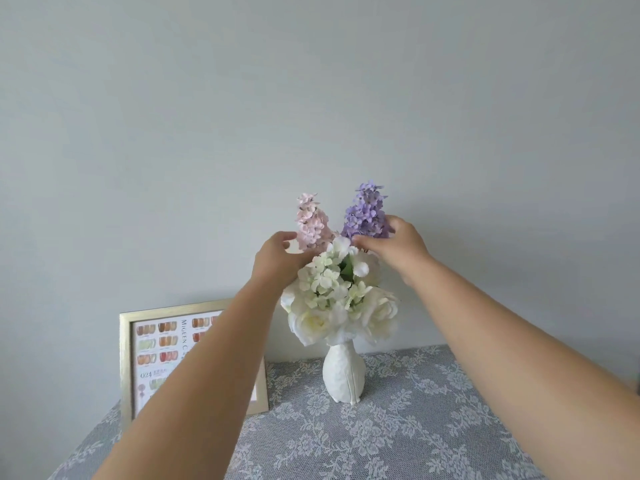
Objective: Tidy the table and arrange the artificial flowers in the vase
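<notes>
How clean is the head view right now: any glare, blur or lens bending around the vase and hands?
Head view: soft, even light, no glare; faint shadows on the wall behind the purple spray. White vase and blooms are sharp. Left hand and right hand are slightly soft. Wide-angle stretch enlarges the forearms toward the bottom corners, and the gold picture frame leans.

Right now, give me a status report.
Left hand at pink sprig, right hand at purple sprig. Flowers in vase. Nothing blocking.
</notes>
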The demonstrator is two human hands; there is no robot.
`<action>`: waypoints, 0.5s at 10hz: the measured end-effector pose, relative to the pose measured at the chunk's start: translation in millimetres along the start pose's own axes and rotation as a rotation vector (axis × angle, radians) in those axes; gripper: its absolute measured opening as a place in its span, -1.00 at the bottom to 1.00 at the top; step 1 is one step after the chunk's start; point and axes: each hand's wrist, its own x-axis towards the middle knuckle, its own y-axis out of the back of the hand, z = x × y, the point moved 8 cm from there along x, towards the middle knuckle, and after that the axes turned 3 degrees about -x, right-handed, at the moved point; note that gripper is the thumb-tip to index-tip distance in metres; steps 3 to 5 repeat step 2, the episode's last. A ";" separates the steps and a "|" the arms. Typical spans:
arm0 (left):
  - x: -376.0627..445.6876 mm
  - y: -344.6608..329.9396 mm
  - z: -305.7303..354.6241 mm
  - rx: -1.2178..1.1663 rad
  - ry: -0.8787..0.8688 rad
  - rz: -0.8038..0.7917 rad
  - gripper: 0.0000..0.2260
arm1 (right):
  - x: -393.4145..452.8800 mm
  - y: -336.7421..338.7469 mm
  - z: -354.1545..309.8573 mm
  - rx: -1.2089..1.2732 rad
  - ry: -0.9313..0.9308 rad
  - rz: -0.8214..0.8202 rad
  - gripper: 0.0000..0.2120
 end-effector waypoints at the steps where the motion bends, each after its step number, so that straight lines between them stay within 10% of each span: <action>1: -17.7 26.4 15.0 -0.031 -0.109 0.065 -0.37 | -14.9 16.4 -4.9 0.045 0.056 0.041 -0.28; 5: -63.2 43.6 23.7 -0.072 -0.272 0.078 -0.53 | -40.9 32.7 -9.0 0.055 0.119 0.048 -0.35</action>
